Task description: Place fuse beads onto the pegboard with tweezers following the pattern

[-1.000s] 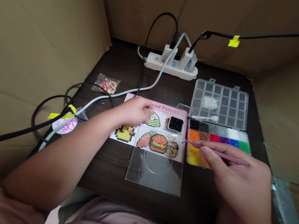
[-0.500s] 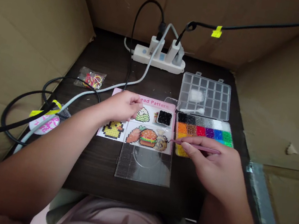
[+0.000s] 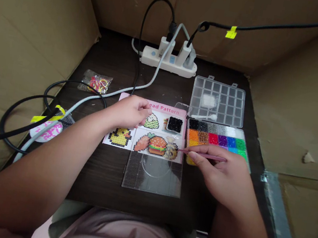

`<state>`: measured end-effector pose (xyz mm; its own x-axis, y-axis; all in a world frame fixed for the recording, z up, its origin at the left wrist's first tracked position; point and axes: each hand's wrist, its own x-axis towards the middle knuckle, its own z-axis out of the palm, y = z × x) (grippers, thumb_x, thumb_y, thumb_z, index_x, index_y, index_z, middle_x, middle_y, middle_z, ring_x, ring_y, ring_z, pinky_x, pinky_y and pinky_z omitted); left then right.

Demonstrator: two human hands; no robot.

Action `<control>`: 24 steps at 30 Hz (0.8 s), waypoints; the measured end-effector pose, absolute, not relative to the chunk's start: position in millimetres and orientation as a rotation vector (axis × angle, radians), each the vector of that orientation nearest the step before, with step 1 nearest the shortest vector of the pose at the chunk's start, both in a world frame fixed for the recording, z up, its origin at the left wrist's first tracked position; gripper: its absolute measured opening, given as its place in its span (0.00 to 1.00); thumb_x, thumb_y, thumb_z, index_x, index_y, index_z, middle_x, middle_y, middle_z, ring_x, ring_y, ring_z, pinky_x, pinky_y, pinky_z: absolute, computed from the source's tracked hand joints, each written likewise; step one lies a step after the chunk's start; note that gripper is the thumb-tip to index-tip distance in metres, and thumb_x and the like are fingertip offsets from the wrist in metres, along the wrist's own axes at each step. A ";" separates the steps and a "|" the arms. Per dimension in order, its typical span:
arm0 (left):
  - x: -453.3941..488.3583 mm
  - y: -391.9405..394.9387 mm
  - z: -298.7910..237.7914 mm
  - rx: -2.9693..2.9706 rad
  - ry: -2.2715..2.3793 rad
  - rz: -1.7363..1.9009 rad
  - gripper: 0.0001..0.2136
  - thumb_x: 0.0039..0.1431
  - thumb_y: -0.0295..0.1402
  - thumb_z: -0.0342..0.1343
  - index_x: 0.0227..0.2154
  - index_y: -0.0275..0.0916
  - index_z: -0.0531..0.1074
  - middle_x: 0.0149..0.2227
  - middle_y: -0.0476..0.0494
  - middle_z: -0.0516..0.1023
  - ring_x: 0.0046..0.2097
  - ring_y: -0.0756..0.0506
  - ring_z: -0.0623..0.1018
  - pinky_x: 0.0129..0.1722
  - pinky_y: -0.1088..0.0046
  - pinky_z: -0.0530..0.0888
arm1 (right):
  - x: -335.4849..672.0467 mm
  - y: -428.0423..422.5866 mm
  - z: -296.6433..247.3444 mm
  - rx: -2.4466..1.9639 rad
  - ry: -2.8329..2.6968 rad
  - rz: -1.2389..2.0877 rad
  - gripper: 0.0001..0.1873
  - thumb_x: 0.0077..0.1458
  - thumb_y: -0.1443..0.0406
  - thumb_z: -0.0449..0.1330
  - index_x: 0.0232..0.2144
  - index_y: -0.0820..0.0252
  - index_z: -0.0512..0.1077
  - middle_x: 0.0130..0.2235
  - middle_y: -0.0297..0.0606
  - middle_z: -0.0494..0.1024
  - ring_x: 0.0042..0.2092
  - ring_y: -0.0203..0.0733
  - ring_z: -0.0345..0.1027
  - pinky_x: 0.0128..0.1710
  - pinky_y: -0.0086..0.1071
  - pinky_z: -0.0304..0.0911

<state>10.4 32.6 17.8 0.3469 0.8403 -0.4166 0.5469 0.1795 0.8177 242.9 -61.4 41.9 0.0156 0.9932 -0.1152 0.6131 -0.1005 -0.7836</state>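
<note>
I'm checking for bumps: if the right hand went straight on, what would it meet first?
The right hand leads with pink tweezers; their tip would likely meet the bead pattern card first, at the figure right of the burger picture. Depth is unclear, so the tip may sit just above it.

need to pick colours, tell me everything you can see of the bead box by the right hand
The bead box is a clear plastic organiser lying flat on the dark wood table, right of the bead pattern sheet. Its compartments hold black, grey and white beads, then orange, brown, red, purple, blue and green, with yellow at lower left. The right hand, holding pink tweezers, covers its lower part; contact is unclear.
</note>
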 end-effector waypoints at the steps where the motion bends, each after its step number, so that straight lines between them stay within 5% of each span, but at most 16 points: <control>1: 10.5 32.5 17.9 1.489 1.322 0.329 0.09 0.60 0.35 0.48 0.26 0.37 0.64 0.25 0.46 0.70 0.22 0.54 0.67 0.22 0.77 0.64 | 242.7 -61.3 42.5 -1.769 -1.643 0.926 0.06 0.47 0.63 0.62 0.27 0.59 0.77 0.30 0.38 0.80 0.31 0.41 0.75 0.30 0.31 0.71; 24: 11.3 32.3 19.9 1.464 1.320 0.321 0.09 0.60 0.34 0.48 0.26 0.37 0.64 0.25 0.46 0.70 0.22 0.54 0.67 0.22 0.77 0.64 | 244.5 -60.7 40.2 -1.799 -1.679 0.957 0.08 0.49 0.62 0.62 0.29 0.59 0.78 0.33 0.39 0.81 0.33 0.42 0.75 0.33 0.33 0.71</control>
<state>11.3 32.3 19.9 0.3459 0.8313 -0.4352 0.5387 0.2038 0.8175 244.5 -60.7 40.2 -0.0053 0.9875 -0.1575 0.6389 -0.1178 -0.7602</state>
